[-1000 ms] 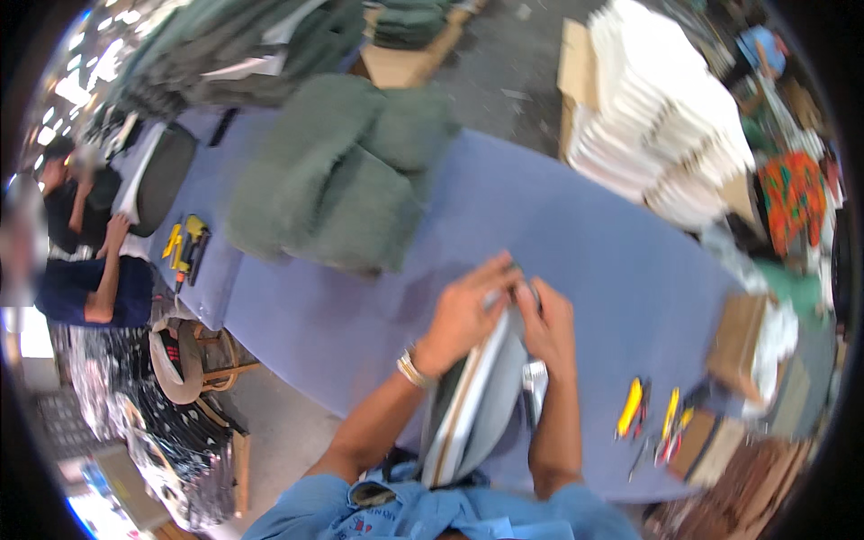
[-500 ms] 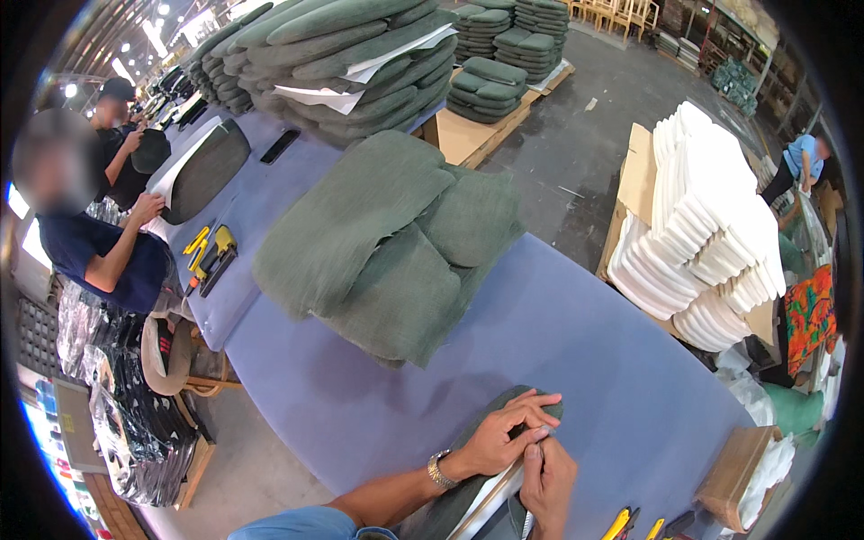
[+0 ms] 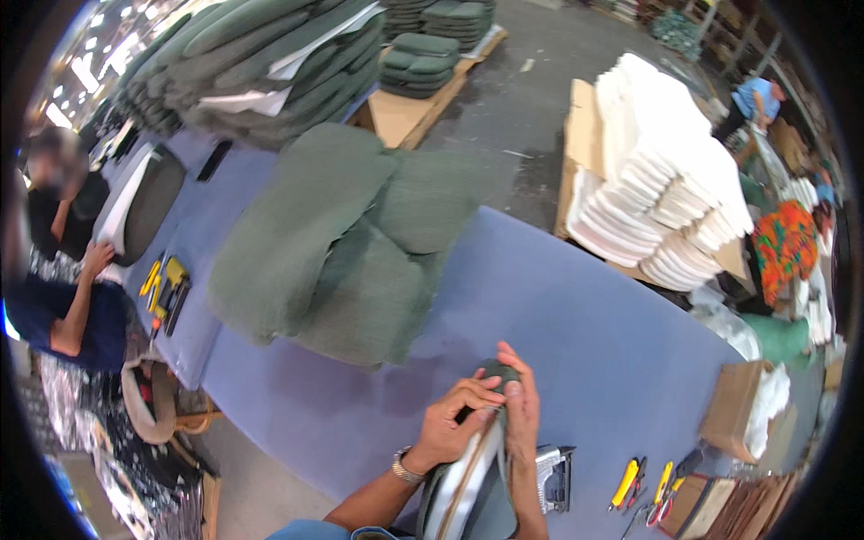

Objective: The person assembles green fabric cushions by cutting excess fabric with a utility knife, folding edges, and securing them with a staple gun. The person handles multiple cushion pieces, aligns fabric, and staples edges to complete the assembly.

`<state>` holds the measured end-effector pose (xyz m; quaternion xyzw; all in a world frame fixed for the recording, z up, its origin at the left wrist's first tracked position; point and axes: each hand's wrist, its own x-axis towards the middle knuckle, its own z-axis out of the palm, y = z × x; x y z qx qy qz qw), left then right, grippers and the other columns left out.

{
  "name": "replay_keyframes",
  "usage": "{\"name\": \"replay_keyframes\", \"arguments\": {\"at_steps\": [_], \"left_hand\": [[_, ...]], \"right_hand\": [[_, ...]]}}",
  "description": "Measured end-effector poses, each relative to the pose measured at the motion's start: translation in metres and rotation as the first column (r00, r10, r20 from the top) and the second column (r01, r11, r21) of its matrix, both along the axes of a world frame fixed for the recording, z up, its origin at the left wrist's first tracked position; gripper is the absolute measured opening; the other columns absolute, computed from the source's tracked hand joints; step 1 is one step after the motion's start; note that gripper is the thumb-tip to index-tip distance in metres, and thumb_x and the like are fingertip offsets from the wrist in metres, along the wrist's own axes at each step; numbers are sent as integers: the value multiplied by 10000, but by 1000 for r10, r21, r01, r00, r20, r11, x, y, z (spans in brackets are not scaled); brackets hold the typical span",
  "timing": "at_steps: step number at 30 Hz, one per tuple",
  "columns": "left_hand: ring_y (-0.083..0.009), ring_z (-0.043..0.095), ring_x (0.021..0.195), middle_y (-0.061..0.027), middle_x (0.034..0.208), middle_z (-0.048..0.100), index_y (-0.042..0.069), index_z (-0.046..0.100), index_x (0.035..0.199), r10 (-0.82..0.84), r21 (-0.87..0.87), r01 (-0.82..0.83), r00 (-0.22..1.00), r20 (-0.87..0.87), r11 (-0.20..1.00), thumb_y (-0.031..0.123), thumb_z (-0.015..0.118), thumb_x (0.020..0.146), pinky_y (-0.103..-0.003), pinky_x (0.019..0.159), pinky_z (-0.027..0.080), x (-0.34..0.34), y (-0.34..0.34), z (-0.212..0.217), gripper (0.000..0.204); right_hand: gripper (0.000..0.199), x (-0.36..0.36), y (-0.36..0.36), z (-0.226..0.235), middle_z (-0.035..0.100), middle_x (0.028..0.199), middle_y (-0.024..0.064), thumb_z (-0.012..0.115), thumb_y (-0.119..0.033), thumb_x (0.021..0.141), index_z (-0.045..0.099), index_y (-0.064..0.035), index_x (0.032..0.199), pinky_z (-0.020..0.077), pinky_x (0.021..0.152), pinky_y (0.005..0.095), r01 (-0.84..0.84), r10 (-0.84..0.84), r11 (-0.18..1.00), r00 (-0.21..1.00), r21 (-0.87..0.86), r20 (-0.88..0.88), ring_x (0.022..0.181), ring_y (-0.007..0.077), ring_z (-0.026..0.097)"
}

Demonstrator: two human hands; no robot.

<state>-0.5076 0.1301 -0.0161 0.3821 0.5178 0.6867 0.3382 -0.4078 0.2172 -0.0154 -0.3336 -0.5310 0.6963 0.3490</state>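
A dark green fabric-covered cushion (image 3: 435,504) is tilted up on its edge close to me, its white underside with a thin brown strip facing up. My left hand (image 3: 457,421), with a metal watch on the wrist, pinches the fabric at the cushion's far end. Against the right side of that same end presses my right hand (image 3: 520,405), its thumb by the left fingertips and its other fingers along the outer face. A silver staple gun (image 3: 554,477) lies on the table just right of my right forearm.
Green fabric pieces (image 3: 351,261) lie in a pile mid-table. To the right are utility knives (image 3: 623,483), scissors (image 3: 661,511) and a cardboard box (image 3: 733,409). Stacked green cushions (image 3: 270,54) stand behind, white pads (image 3: 666,180) beyond the table. Co-workers (image 3: 67,315) handle a cushion at left.
My view has turned, shifting the scene left. The cushion has been tipped more upright, and my right hand has moved up round its far end. The staple gun has come into view.
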Motion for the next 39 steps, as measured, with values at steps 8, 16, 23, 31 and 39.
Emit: {"name": "replay_keyframes", "arguments": {"at_steps": [8, 16, 23, 31, 39], "left_hand": [[-213, 624, 1187, -131, 1371, 623, 33, 740, 1125, -216, -144, 217, 976, 19, 966, 120, 619, 988, -373, 1012, 490, -63, 63, 23, 202], [-217, 464, 1397, -126, 1546, 487, 93, 674, 1335, -337, -273, 318, 941, -25, 908, 192, 583, 1022, -350, 1129, 378, -44, 69, 0, 340], [-250, 418, 1456, -125, 1493, 549, 82, 605, 1404, -322, -320, 312, 947, 21, 895, 250, 587, 1025, -385, 1195, 310, -30, 44, 25, 414], [-267, 379, 1486, -91, 1528, 515, 101, 526, 1473, -348, -201, 338, 937, -17, 919, 231, 579, 1025, -394, 1221, 281, -25, 37, 8, 470], [-286, 407, 1451, -150, 1542, 471, 147, 462, 1533, -318, -191, 308, 948, -24, 932, 213, 559, 1030, -401, 1206, 295, -24, 33, 5, 517]], "right_hand": [[364, -12, -1, -13, 462, 1530, 190, 521, -148, 1028, 540, -26, 1371, 293, 1195, 407, 6, -13, 994, 998, 111, 66, 1442, 277, 401], [604, -1, -16, -19, 490, 1483, 180, 602, -217, 1003, 383, -18, 1529, 341, 1166, 373, 47, -55, 996, 992, 71, 117, 1391, 255, 454], [697, 83, -36, 0, 500, 1484, 185, 727, -152, 914, 414, -18, 1522, 405, 1136, 413, -3, -29, 996, 938, 93, 346, 1368, 280, 498], [474, 287, -150, -97, 693, 972, 206, 716, -211, 850, 624, -14, 1272, 530, 744, 437, -355, -483, 813, 32, 462, 875, 832, 342, 660], [665, 246, -127, -116, 570, 1317, 219, 674, -273, 888, 418, -57, 1462, 431, 998, 479, -124, -68, 988, 163, 89, 984, 1168, 354, 565]]}}
